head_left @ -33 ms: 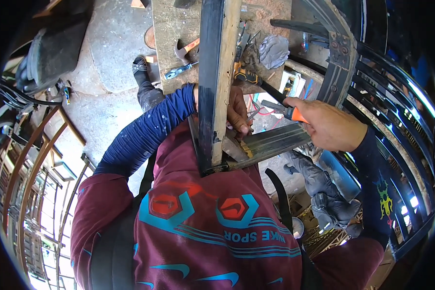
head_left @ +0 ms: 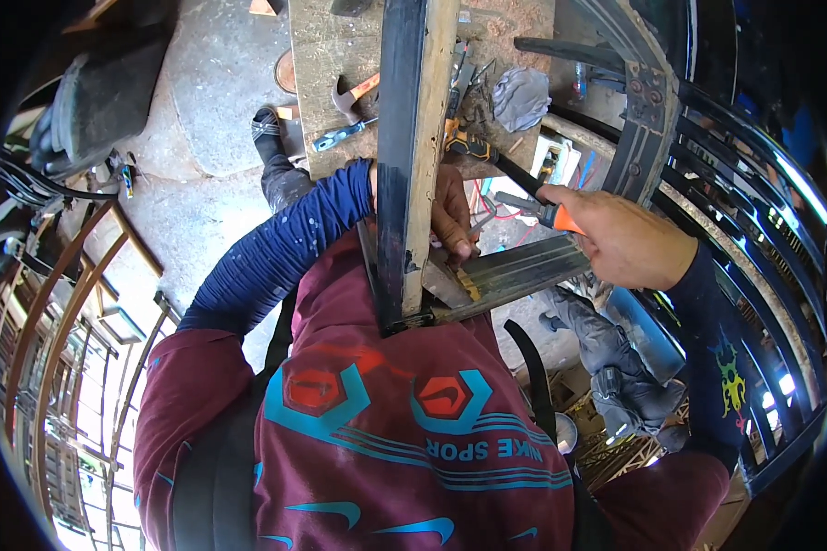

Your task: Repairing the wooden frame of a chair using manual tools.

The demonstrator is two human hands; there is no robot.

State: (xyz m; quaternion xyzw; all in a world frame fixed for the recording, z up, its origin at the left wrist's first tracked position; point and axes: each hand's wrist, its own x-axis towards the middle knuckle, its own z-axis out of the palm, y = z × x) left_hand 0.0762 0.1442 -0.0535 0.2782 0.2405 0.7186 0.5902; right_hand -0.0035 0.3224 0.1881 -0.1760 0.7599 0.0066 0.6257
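Note:
A chair-like wooden frame has a black and bare-wood post (head_left: 402, 165) standing in front of me, meeting a dark crossbar (head_left: 533, 274) at its lower corner. My left hand (head_left: 450, 219) is partly hidden behind the post. Its thumb and fingers pinch something too small to make out, just above a wedge-shaped corner block (head_left: 444, 283) and a yellowish strip (head_left: 470, 284). Closed round an orange grip, my right hand (head_left: 629, 234) holds what looks like a hammer (head_left: 568, 220). Its grey metal end reaches toward the left fingertips, apart from them.
On the worktable (head_left: 335, 46) lie another hammer (head_left: 347, 99), a blue-handled screwdriver (head_left: 338, 136), a yellow and black power tool (head_left: 470, 143) and a crumpled grey cloth (head_left: 521, 98). Dark curved slats (head_left: 744, 174) crowd the right side. A sandalled foot (head_left: 266, 119) rests left of the table.
The grey end of the hammer has shifted slightly to the right, away from the left fingertips. My left hand and the frame look unmoved.

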